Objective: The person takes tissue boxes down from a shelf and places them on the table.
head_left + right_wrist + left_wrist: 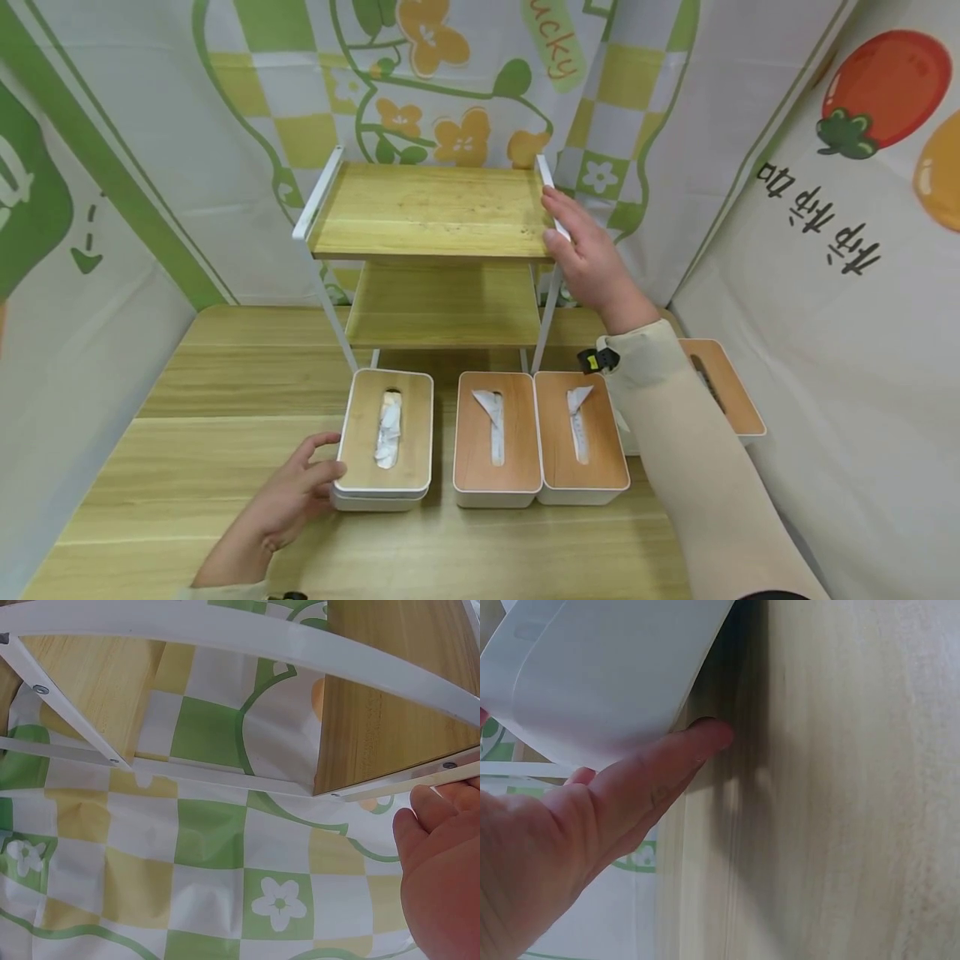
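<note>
On the left, a tissue box [365, 442] with a pale wood lid has its side at my left hand [288, 492]. The thumb lies at the lid's edge, and fingers hold the box lower down; in the left wrist view a finger reaches along the bottom edge of the white box wall [607, 682]. My right hand [592, 258] holds the right white side rail of a small wooden shelf [442, 208], with fingertips over onto the top board. In the right wrist view the fingers [431, 810] lie against that rail.
Two tissue boxes with browner lids, one [480, 442] and another [555, 442], stand side by side in front of the shelf. A further box [738, 392] sits behind the right forearm. Printed curtains enclose the wooden table [187, 417] at the back and sides.
</note>
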A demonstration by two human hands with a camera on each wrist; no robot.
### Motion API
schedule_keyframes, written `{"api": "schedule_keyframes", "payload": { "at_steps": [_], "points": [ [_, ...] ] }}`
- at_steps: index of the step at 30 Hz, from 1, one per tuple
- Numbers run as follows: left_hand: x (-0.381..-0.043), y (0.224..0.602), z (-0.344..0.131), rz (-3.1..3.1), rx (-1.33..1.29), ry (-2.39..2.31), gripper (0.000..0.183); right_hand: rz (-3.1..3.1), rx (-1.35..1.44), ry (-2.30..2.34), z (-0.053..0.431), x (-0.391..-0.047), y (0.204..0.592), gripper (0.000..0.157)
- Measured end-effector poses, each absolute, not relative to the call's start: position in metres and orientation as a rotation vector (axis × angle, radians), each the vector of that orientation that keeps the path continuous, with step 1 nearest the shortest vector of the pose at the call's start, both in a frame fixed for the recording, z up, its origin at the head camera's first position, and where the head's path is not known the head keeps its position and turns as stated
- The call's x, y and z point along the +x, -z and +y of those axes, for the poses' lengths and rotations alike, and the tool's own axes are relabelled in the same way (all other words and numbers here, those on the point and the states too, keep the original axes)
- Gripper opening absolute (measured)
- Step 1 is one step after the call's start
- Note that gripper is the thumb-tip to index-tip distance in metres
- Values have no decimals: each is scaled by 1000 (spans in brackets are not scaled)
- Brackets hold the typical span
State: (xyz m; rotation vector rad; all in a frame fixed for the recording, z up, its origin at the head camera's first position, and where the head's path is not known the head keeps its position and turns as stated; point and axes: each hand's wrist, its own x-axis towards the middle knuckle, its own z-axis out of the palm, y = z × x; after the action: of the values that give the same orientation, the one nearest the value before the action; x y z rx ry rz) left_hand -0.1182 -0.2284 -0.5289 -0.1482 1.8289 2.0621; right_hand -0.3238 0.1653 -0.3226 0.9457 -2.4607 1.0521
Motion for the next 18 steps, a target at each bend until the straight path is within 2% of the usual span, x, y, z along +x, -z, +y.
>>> {"api": "schedule_keyframes", "payload": {
  "at_steps": [18],
  "points": [
    [-127,531,-215,1879,-175,-1939,70,-2432,967,-1050,166,-325,323,59]
  ]
}}
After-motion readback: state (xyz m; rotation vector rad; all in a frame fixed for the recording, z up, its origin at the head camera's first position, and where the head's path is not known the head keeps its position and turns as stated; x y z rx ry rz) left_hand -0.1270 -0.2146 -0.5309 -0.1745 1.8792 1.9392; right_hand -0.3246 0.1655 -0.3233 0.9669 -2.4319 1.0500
